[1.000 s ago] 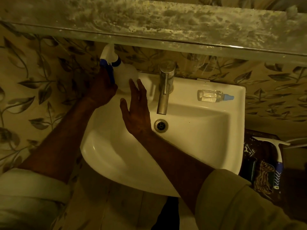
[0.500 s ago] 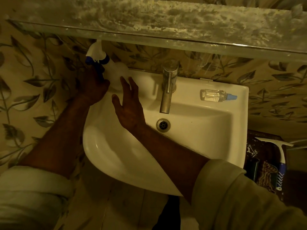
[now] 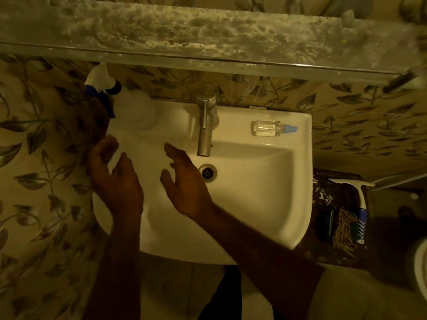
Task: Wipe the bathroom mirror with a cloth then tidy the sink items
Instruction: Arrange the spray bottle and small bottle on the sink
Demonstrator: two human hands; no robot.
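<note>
Head view: your left hand [image 3: 115, 181] and right hand [image 3: 187, 183] hovered over the sink [image 3: 265, 204] with fingers spread, gripping nothing. The spray bottle [image 3: 129, 107] stood on the rim's back left corner; the small bottle [image 3: 270, 128] lay on its side (tidying judged unfinished). The mirror [image 3: 208, 31] appeared smeared with residue, and no cloth was identifiable.

A home bathroom is shown: a white wall-hung sink [image 3: 265, 181] with a metal tap [image 3: 205, 125] is fixed below a smeared mirror [image 3: 184, 31], and leaf-patterned wallpaper [image 3: 41, 158] is seen behind
</note>
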